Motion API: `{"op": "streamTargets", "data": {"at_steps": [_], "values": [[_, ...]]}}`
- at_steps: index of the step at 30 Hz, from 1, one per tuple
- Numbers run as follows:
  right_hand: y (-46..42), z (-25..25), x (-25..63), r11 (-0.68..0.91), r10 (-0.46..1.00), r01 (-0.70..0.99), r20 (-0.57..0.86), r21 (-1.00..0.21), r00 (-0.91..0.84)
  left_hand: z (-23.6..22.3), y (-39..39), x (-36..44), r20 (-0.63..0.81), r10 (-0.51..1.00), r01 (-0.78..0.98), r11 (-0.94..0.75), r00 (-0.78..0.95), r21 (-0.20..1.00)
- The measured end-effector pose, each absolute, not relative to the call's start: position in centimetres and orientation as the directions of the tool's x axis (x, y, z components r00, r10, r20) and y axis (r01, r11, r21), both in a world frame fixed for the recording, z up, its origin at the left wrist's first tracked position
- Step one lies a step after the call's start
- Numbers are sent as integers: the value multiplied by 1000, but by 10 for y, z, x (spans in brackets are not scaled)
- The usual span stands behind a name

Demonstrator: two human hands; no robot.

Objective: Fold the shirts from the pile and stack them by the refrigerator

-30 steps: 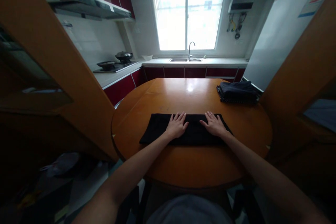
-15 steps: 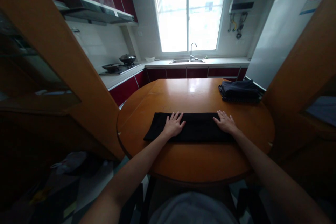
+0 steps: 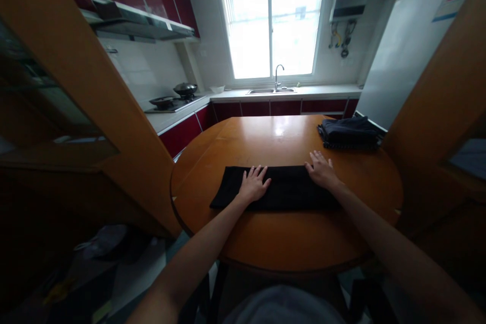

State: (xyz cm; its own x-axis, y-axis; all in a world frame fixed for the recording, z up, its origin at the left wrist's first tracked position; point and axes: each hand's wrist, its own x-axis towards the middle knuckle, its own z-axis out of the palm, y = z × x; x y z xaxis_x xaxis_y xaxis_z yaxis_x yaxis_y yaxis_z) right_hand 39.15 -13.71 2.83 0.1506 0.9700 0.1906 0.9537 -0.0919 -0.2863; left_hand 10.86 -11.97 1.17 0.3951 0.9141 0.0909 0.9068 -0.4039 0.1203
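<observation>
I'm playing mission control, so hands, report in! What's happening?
Left hand: open, on black cloth. Right hand: open, at its far edge. Cloth: flat. Nothing blocking it.

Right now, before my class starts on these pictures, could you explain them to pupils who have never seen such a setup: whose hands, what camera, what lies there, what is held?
There is no machine here: a person works with bare hands. Every picture comes from one camera worn on that person's head, looking forward and down. A folded black cloth lies on the wooden table. The left hand rests open on it; the right hand is open at its far edge, fingers reaching beyond. Neither grips anything. A stack of dark cloth sits at the table's far right. Beyond are a sink and a lidded pan.
</observation>
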Motion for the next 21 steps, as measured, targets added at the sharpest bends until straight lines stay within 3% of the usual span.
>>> {"op": "streamTargets", "data": {"at_steps": [4, 10, 21], "values": [[-130, 41, 332, 84, 978, 953, 209, -290, -23, 8, -118, 108, 106, 914, 909, -402, 391, 111], [-140, 12, 276, 204, 977, 945, 113, -257, -180, 12, -120, 106, 86, 913, 909, -405, 398, 92], [-146, 7, 278, 201, 973, 950, 158, -237, -166, 15, -123, 109, 75, 924, 911, -383, 376, 155]]}}
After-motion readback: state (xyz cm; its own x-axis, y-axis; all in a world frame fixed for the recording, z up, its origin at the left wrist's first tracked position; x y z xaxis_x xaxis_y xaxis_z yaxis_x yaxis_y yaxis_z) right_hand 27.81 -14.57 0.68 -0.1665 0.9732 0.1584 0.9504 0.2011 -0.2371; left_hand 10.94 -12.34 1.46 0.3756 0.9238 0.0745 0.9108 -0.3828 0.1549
